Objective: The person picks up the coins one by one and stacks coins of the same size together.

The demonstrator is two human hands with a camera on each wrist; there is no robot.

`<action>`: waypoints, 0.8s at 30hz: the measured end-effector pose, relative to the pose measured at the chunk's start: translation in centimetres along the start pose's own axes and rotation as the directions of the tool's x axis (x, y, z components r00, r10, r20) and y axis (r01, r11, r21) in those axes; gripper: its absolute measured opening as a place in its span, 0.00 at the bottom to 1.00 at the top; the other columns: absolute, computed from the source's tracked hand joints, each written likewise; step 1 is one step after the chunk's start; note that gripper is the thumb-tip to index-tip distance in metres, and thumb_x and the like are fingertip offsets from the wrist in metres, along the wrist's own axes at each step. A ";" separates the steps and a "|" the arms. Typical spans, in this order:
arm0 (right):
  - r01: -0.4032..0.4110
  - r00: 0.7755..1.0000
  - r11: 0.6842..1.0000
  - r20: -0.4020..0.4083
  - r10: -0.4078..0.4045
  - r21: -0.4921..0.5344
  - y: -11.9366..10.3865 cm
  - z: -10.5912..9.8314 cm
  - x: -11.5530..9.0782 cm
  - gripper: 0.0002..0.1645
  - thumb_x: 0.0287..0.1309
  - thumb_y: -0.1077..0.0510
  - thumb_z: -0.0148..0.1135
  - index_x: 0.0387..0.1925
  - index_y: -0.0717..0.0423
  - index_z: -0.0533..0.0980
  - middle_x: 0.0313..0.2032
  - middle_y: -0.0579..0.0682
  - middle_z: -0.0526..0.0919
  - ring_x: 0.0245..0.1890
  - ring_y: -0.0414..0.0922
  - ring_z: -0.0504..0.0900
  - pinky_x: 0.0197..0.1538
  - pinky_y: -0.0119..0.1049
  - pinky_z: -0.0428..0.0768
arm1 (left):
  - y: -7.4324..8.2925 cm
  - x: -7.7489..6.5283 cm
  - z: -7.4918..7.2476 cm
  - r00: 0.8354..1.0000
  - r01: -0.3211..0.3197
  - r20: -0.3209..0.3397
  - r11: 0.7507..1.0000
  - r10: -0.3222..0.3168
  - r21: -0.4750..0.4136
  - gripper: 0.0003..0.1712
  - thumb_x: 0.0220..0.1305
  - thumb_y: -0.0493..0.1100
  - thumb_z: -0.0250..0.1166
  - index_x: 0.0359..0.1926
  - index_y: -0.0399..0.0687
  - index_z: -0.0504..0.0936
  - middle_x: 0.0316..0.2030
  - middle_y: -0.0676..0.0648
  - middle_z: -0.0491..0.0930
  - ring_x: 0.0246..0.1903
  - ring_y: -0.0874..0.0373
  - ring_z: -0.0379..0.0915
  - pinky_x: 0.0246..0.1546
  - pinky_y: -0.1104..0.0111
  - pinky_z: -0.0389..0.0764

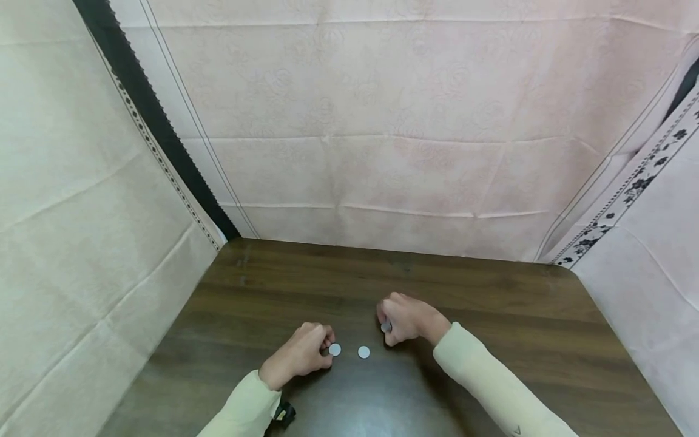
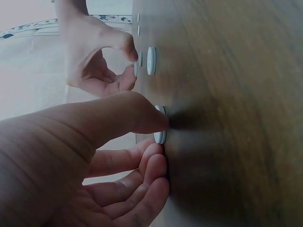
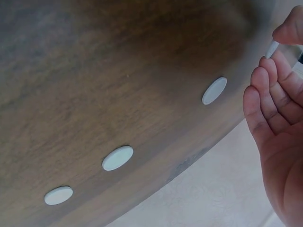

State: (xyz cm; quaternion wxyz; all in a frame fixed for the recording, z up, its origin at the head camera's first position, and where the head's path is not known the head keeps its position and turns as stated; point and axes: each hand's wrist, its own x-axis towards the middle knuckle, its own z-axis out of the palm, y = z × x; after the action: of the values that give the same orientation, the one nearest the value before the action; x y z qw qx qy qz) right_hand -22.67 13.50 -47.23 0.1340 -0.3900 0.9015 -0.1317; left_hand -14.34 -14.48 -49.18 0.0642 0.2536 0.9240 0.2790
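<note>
My left hand (image 1: 306, 352) pinches a white disc (image 2: 161, 138) between thumb and fingertips, low at the wooden tabletop. To its right a second white disc (image 1: 363, 352) lies flat on the wood, between the two hands. My right hand (image 1: 404, 317) is farther forward and to the right, pinching another small white disc (image 1: 386, 327) by its edges. In the right wrist view that held disc (image 3: 271, 49) shows nearly edge-on between thumb and fingertips, raised off the table. The other fingers of the right hand (image 3: 279, 106) lie loosely bent beside it.
In the right wrist view three discs lie spaced along the table: a near one (image 3: 214, 91), a middle one (image 3: 117, 158) and a far one (image 3: 58, 195). The brown table (image 1: 327, 273) ends at pale cloth hangings (image 1: 382, 176) at the back and both sides.
</note>
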 end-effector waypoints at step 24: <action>0.091 0.995 0.994 -0.035 -0.094 -0.059 -1.6 1.2 -2.9 0.12 0.42 0.62 0.71 0.33 0.52 0.80 0.30 0.40 0.80 0.28 0.31 0.73 0.33 0.25 0.76 | 0.2 -0.3 -0.1 1.000 -0.011 -0.007 1.000 0.011 0.016 0.10 0.51 0.31 0.74 0.33 0.41 0.81 0.28 0.51 0.78 0.28 0.66 0.67 0.31 0.72 0.72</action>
State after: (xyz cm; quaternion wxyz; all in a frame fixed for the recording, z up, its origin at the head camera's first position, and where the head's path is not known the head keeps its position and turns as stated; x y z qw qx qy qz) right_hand -19.30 14.48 -47.38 0.0995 -0.4324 0.8882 -0.1194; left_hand -14.04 -14.49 -48.98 0.0572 0.2584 0.9249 0.2729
